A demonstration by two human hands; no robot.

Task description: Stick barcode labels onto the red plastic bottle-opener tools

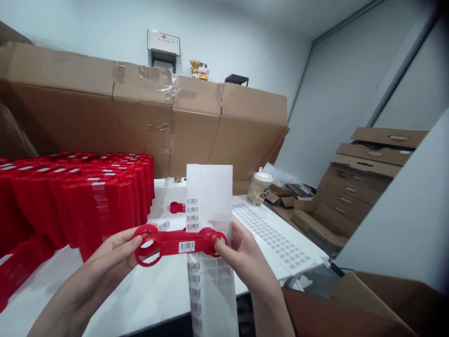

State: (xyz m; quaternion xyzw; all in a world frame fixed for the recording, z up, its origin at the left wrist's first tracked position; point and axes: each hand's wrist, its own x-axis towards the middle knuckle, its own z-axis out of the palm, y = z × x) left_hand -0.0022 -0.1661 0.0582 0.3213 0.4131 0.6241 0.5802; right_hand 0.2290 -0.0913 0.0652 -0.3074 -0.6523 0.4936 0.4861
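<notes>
As hands (247, 255) hold red piece (171, 247), apart, forearms (66, 297) converging

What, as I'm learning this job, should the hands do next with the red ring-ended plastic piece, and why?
Probably move the red ring-ended plastic piece toward the red plastic stacks: the left hand and right hand hold it, its white barcode label is on, and the stacks bear white labels too.

Lidded cup (260, 187), framed certificate (163, 43), figurines (202, 71), stacked cartons (361, 175)
</notes>
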